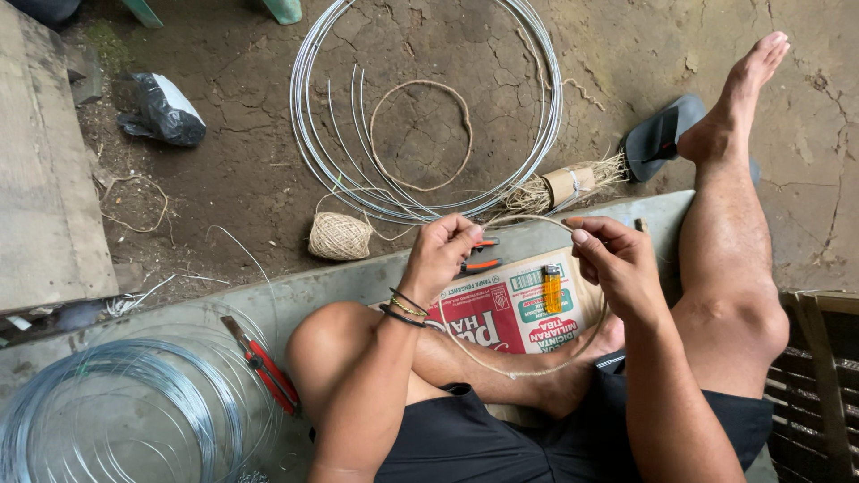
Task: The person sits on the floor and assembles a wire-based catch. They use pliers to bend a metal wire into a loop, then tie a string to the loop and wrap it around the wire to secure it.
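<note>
Pinching the top of a twine-wrapped ring (523,371) at two points, the left hand (440,253) and right hand (617,261) each close thumb and forefinger narrowly on its upper arc, level with each other. From both grips the ring hangs toward the lap, across a printed cardboard sheet (501,313) (a yellow lighter (552,288) lies on it). Beyond the fingers sit a twine ball (340,236), nearer the left hand, and wire coils (429,116) on the dirt.

Two twine-wrapped rings (420,134) (523,295), two wire coils (429,107) (116,411), one twine ball (340,236), one lighter (552,288), one sandal (658,139), one black bag (165,109).
</note>
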